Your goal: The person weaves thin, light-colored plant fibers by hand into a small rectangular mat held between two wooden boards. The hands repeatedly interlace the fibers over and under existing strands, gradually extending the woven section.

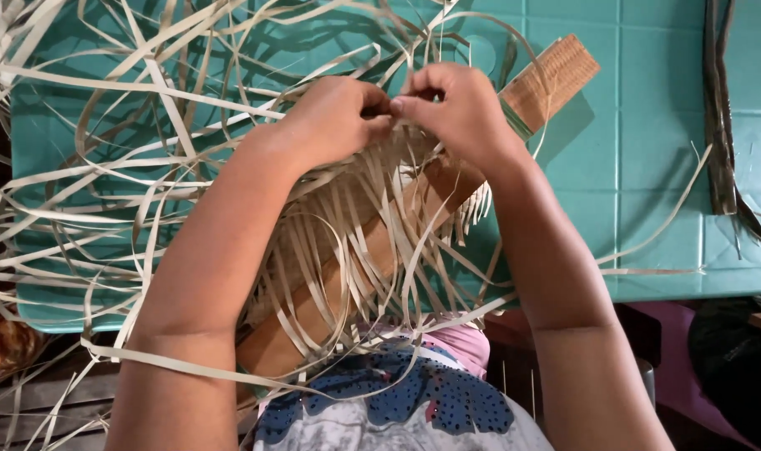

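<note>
Here, left hand (334, 117) and right hand (455, 104) pinching pale strips (372, 209), fingertips hidden.

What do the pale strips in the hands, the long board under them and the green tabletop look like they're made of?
Pale strips: likely dried palm leaf or similar plant fibre, matte, flat, curling. Board: seemingly wood, tan, with a ribbed end. Tabletop: probably plastic sheet, teal, slightly glossy, grid-embossed.

Your arms are bare to the elbows, no sleeves, rings or watch showing. Left hand (334, 117) & right hand (460, 108) bare too. Top (397, 409): grey w/ blue print, pink trim.
</note>
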